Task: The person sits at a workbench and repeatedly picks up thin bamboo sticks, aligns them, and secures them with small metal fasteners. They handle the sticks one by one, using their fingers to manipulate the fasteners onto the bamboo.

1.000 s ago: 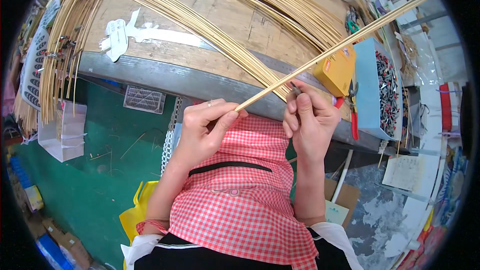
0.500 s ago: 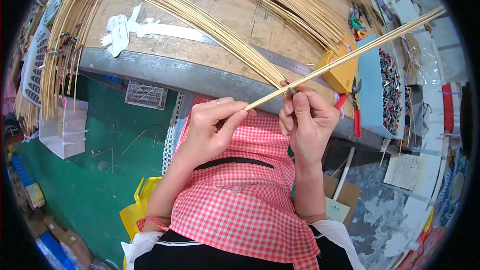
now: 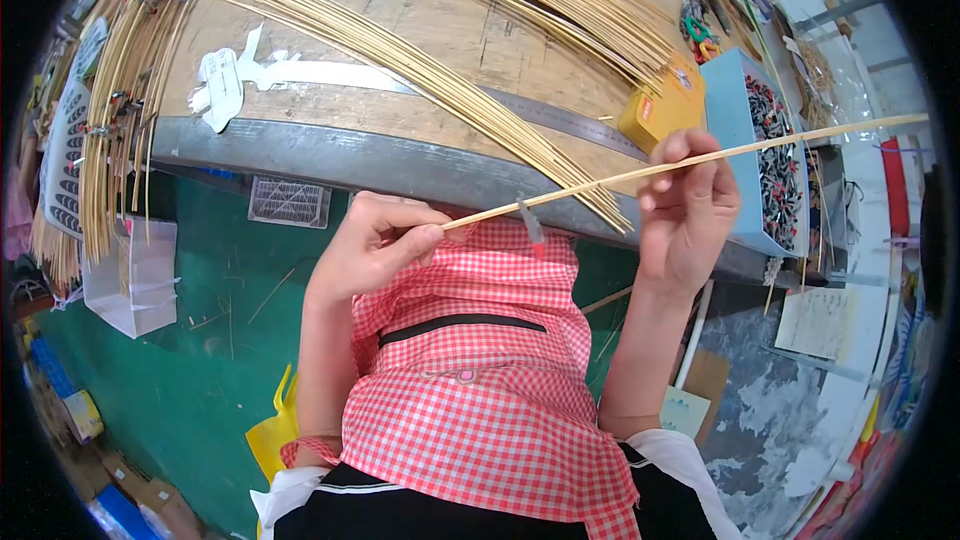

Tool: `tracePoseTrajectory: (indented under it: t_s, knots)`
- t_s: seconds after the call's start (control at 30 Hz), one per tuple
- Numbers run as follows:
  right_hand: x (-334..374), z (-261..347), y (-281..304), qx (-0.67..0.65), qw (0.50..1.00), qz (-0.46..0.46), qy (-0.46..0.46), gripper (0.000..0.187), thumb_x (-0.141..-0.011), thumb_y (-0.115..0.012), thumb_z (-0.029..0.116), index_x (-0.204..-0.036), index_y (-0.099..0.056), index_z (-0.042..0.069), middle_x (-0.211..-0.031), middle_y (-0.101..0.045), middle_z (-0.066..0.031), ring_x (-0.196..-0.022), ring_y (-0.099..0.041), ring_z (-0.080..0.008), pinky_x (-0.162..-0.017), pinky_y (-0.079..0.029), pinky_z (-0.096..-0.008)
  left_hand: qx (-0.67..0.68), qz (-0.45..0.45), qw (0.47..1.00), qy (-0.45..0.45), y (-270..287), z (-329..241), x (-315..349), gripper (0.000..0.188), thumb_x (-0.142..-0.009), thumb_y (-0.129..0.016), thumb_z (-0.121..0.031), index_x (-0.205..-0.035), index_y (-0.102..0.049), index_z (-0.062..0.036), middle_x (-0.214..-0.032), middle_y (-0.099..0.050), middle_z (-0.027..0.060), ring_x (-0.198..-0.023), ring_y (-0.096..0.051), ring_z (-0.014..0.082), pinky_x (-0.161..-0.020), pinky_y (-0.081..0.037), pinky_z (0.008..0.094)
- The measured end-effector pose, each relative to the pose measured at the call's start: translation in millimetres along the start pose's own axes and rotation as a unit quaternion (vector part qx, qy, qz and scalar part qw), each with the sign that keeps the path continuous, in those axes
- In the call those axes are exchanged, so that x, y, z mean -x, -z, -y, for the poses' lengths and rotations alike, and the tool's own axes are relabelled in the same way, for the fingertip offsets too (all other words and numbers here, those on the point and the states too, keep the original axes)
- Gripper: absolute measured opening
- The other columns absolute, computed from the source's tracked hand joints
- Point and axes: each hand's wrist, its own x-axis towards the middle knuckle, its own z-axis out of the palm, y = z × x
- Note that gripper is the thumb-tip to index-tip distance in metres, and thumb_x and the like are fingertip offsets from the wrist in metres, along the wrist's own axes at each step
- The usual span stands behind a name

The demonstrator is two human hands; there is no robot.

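Note:
A thin bamboo stick (image 3: 620, 178), perhaps more than one pressed together, slants in front of me and rises to the right. My left hand (image 3: 375, 245) pinches its lower end between thumb and fingers. Farther along, my right hand (image 3: 692, 210) has its thumb and fingers around it. Between the hands, a small grey clip with a red tip (image 3: 533, 228) hangs from the stick. Just beyond, a bundle of loose bamboo sticks (image 3: 430, 75) lies across the bench, its near ends jutting past the edge.
The wooden bench (image 3: 400, 5) has a dark metal front edge. On it lie a steel ruler (image 3: 570, 123), a torn white sheet (image 3: 222, 90), more sticks (image 3: 560, 0) and a yellow box (image 3: 665, 105). A blue box of clips (image 3: 775, 160) stands right; clipped sticks (image 3: 125, 110) hang left.
My right hand has moved right along the stick, and my left hand slightly left. The clip now hangs in plain sight between them. The held stick looks thinner and tilts less steeply.

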Motion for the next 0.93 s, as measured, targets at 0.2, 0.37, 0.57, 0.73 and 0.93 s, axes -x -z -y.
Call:
tracePoseTrajectory:
  t_s: [0.2, 0.37, 0.57, 0.73, 0.93]
  knots:
    - [12.8, -15.8, -11.6, -0.015, 0.999, 0.036, -0.008, 0.017, -0.090, -0.059, 0.007, -0.099, -0.064, -0.007, -0.087, -0.066, -0.0192, -0.065, -0.063, -0.0202, -0.056, -0.054, -0.0275, 0.020, -0.038, 0.998, 0.039, 14.4, 9.2, 5.6, 0.016, -0.087, -0.061, -0.008, -0.092, -0.068, 0.0058, -0.075, -0.067, 0.0101, -0.064, -0.061, 0.0117, -0.056, -0.047, 0.0245]
    - [30.5, -30.5, -38.8, 0.083, 0.994, 0.022, -0.072, 0.012, -0.089, -0.058, 0.002, -0.096, -0.066, -0.004, -0.086, -0.066, -0.0178, -0.065, -0.064, -0.0200, -0.057, -0.055, -0.0289, -0.229, -0.151, 0.953, -0.126, 20.2, -14.6, 1.4, 0.023, -0.079, -0.063, -0.003, -0.101, -0.068, 0.0013, -0.093, -0.069, 0.0130, -0.084, -0.066, 0.0215, -0.072, -0.051, 0.0295]
    - [67.5, -61.7, -73.7, 0.126, 0.969, 0.154, -0.146, 0.013, -0.085, -0.061, -0.003, -0.096, -0.067, -0.007, -0.085, -0.068, -0.0102, -0.070, -0.065, -0.0136, -0.062, -0.054, -0.0252, -0.272, -0.202, 0.922, -0.188, -15.4, -64.3, 14.6, 0.033, -0.068, -0.074, -0.001, -0.100, -0.070, -0.0015, -0.094, -0.068, 0.0122, -0.083, -0.066, 0.0237, -0.070, -0.052, 0.0309]
    - [86.7, -78.9, -82.5, 0.141, 0.966, 0.200, -0.078, 0.016, -0.084, -0.062, -0.002, -0.099, -0.067, -0.002, -0.085, -0.068, -0.0093, -0.075, -0.065, -0.0155, -0.066, -0.052, -0.0265, -0.258, -0.211, 0.918, -0.214, -24.9, -58.7, 18.5, 0.025, -0.065, -0.075, 0.003, -0.089, -0.071, 0.0025, -0.080, -0.068, 0.0129, -0.072, -0.066, 0.0220, -0.063, -0.051, 0.0282]
    - [64.9, -75.5, -69.1, 0.226, 0.918, 0.303, -0.118, 0.013, -0.083, -0.063, -0.001, -0.096, -0.067, -0.001, -0.089, -0.068, -0.0114, -0.079, -0.066, -0.0215, -0.069, -0.053, -0.0303, -0.282, -0.209, 0.913, -0.208, -24.0, -57.5, 18.2, 0.021, -0.065, -0.076, 0.003, -0.086, -0.071, 0.0002, -0.077, -0.068, 0.0113, -0.068, -0.066, 0.0236, -0.059, -0.050, 0.0279]
